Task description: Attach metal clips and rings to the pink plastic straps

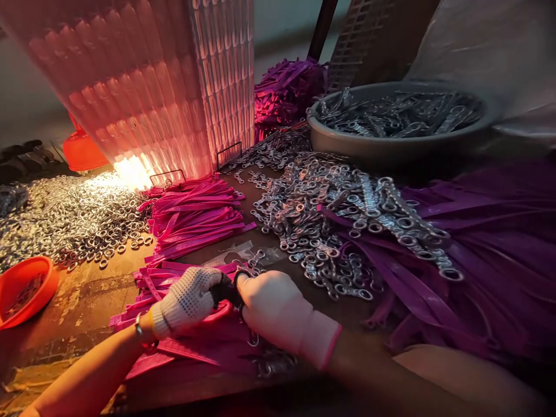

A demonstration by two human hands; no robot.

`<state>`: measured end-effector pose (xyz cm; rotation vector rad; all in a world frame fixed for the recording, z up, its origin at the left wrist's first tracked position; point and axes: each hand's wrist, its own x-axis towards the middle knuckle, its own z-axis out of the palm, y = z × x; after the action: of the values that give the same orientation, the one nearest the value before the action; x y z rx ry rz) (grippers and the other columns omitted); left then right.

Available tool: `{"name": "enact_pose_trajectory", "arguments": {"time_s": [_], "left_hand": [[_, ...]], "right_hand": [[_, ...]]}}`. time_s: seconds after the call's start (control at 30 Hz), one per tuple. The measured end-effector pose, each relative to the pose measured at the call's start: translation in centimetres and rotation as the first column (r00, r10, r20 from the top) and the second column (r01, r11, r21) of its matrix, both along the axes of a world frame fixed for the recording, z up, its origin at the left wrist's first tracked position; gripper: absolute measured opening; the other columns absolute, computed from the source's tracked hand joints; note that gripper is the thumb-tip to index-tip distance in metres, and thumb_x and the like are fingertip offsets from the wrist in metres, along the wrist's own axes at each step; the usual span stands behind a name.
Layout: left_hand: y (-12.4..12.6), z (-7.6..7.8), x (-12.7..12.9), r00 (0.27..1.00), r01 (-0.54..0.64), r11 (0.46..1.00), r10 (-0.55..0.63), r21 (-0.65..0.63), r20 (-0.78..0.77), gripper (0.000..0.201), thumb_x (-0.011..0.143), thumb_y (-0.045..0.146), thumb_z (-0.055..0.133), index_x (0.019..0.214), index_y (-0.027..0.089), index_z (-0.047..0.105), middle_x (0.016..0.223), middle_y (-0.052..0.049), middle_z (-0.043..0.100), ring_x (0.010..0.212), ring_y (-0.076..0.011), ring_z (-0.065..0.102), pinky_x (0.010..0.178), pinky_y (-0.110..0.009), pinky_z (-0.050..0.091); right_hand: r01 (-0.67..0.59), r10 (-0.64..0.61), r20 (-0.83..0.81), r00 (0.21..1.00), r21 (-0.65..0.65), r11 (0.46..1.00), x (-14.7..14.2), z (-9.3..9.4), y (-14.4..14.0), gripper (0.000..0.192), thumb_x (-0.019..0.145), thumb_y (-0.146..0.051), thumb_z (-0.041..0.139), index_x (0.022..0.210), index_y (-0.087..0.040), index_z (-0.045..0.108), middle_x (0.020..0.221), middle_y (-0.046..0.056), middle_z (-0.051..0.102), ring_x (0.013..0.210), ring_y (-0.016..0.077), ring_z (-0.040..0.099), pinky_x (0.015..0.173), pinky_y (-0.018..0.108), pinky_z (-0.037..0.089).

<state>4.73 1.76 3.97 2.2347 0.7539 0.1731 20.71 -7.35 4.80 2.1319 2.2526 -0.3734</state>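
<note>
Both gloved hands, left hand and right hand, close their grip on a small dark piece over pink straps. Thick gloves could let it slip toward the loose metal rings at two o'clock.

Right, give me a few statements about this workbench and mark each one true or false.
1. Both hands, left hand and right hand, wear gloves. True.
2. The grey basin is empty. False: it holds metal clips.
3. The hands meet over a pile of pink straps. True.
4. The orange bowl sits at far right. False: it is at the left edge.
5. Loose metal rings lie heaped at left. True.
</note>
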Motion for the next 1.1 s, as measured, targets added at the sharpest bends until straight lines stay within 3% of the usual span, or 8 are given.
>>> {"name": "enact_pose_trajectory", "arguments": {"time_s": [0.17, 0.33, 0.43, 0.53, 0.6, 0.77, 0.93, 1.1], "left_hand": [[3.3, 2.9, -4.1, 0.973, -0.067, 0.977, 0.108, 0.201, -0.202, 0.019, 0.080, 0.022, 0.054, 0.080, 0.023, 0.072, 0.077, -0.003, 0.071, 0.069, -0.0182, 0.061, 0.067, -0.025, 0.044], [5.4, 2.0, -7.0, 0.904, -0.330, 0.900, 0.388, 0.284, -0.179, 0.023, 0.076, 0.027, 0.054, 0.092, 0.020, 0.069, 0.086, -0.006, 0.072, 0.072, -0.0199, 0.061, 0.068, -0.028, 0.046], [4.3, 0.9, -5.7, 0.852, -0.524, 0.849, 0.523, -0.074, -0.032, 0.034, 0.077, 0.030, 0.053, 0.109, 0.020, 0.060, 0.083, -0.004, 0.069, 0.053, -0.0130, 0.051, 0.048, -0.023, 0.039], [2.9, 0.3, -3.2, 0.847, -0.441, 0.700, 0.531, -0.561, -0.003, 0.029, 0.085, 0.041, 0.053, 0.103, 0.020, 0.061, 0.057, 0.004, 0.052, 0.039, -0.0079, 0.032, 0.037, -0.019, 0.025], [2.6, 0.0, -1.5, 0.845, -0.371, 0.584, 0.534, -0.722, -0.002, 0.030, 0.083, 0.046, 0.058, 0.090, 0.018, 0.063, 0.049, 0.007, 0.041, 0.039, -0.0065, 0.030, 0.037, -0.017, 0.025], [2.5, -0.4, 2.3, 0.848, -0.226, 0.419, 0.528, -0.880, 0.034, 0.033, 0.071, 0.039, 0.072, 0.090, 0.012, 0.068, 0.055, 0.004, 0.050, 0.038, -0.0017, 0.028, 0.035, -0.014, 0.022], [1.8, -1.0, 4.5, 0.884, -0.156, 0.344, 0.467, -0.926, 0.025, 0.039, 0.075, 0.042, 0.073, 0.100, 0.013, 0.067, 0.068, 0.000, 0.063, 0.038, -0.0006, 0.035, 0.034, -0.013, 0.023], [0.8, -0.9, 4.4, 0.873, -0.226, 0.388, 0.488, -0.894, -0.009, 0.041, 0.074, 0.049, 0.071, 0.088, 0.011, 0.065, 0.058, 0.000, 0.061, 0.036, -0.0037, 0.041, 0.034, -0.014, 0.028]], "right_hand": [[0.057, -0.058, -0.040, 0.998, -0.012, 0.998, 0.8, -0.6, -0.5, 0.019, 0.079, -0.014, 0.052, 0.095, -0.015, 0.063, 0.077, 0.011, 0.073, 0.074, 0.0263, 0.071, 0.056, 0.030, 0.035], [0.012, -0.010, -0.052, 0.999, 0.022, 1.000, 2.0, -0.8, -0.6, 0.015, 0.084, -0.021, 0.054, 0.093, -0.018, 0.066, 0.091, 0.011, 0.073, 0.084, 0.0260, 0.068, 0.066, 0.032, 0.041], [0.133, -0.135, 0.035, 0.990, 0.050, 0.990, 4.6, -0.6, 0.6, 0.016, 0.083, -0.019, 0.054, 0.091, -0.018, 0.068, 0.093, 0.010, 0.072, 0.088, 0.0237, 0.067, 0.068, 0.030, 0.041], [0.251, -0.259, 0.131, 0.957, 0.074, 0.965, 8.0, -1.1, 2.5, 0.020, 0.084, -0.015, 0.051, 0.092, -0.016, 0.070, 0.089, 0.012, 0.071, 0.085, 0.0252, 0.067, 0.066, 0.031, 0.040], [0.270, -0.287, 0.167, 0.943, 0.118, 0.956, 9.9, -1.6, 4.0, 0.024, 0.084, -0.013, 0.049, 0.096, -0.012, 0.070, 0.096, 0.017, 0.069, 0.091, 0.0290, 0.065, 0.069, 0.034, 0.040], [0.316, -0.364, 0.197, 0.910, 0.235, 0.919, 12.4, -3.4, 6.8, 0.032, 0.083, -0.008, 0.044, 0.104, -0.003, 0.067, 0.110, 0.028, 0.061, 0.101, 0.0361, 0.057, 0.073, 0.041, 0.040], [0.229, -0.273, 0.137, 0.952, 0.272, 0.935, 12.8, -5.1, 7.1, 0.026, 0.080, -0.012, 0.051, 0.097, -0.012, 0.071, 0.112, 0.018, 0.065, 0.109, 0.0319, 0.052, 0.087, 0.043, 0.039], [0.285, -0.208, -0.230, 0.951, 0.389, 0.876, 12.4, -5.6, 6.7, 0.028, 0.071, -0.005, 0.053, 0.093, -0.013, 0.069, 0.118, 0.013, 0.066, 0.120, 0.0300, 0.049, 0.103, 0.045, 0.034]]}}
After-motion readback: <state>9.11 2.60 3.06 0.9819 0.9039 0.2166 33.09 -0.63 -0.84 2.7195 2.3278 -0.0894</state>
